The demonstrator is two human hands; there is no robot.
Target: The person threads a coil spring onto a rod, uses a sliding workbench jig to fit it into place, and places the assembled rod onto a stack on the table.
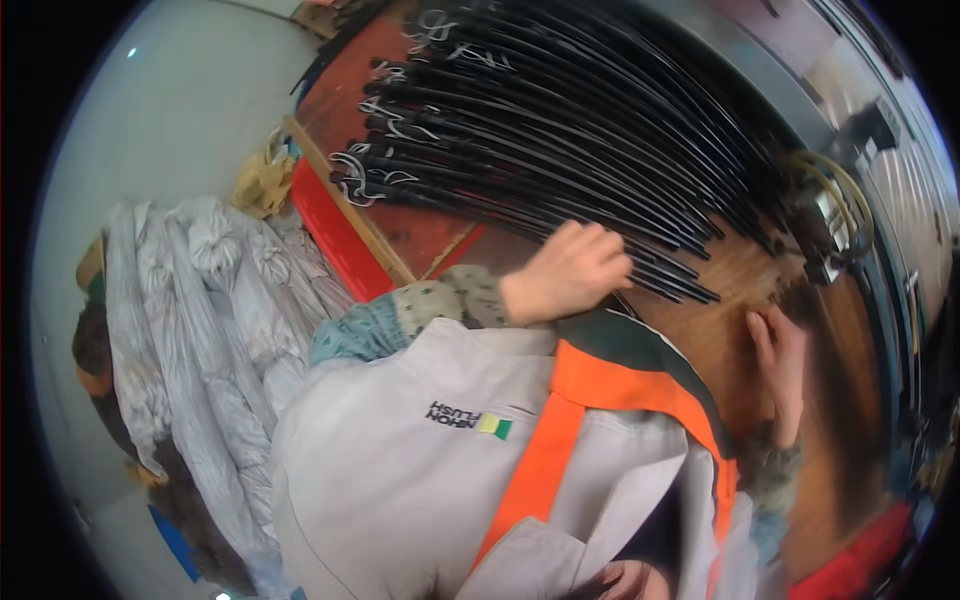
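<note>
Many thin black rods (560, 130) lie side by side across the work surface, with pale loops of cord (360, 175) at their left ends. My left hand (568, 270) is closed over the nearest rods, knuckles up. Its fingers curl out of sight, so what they hold, if anything, is hidden. The rod ends show just beyond its right side. Over the brown wooden tabletop (690, 335), to the right of the rod ends, my right hand (780, 360) has its thumb and fingers apart and nothing in them.
Long white wrapped bundles (215, 330) lie at the left, by a yellowish crumpled bag (264, 182). A red panel with a wooden edge strip (345, 195) stands left of the rods. A metal device with a yellowish hose (835, 225) sits at the right edge.
</note>
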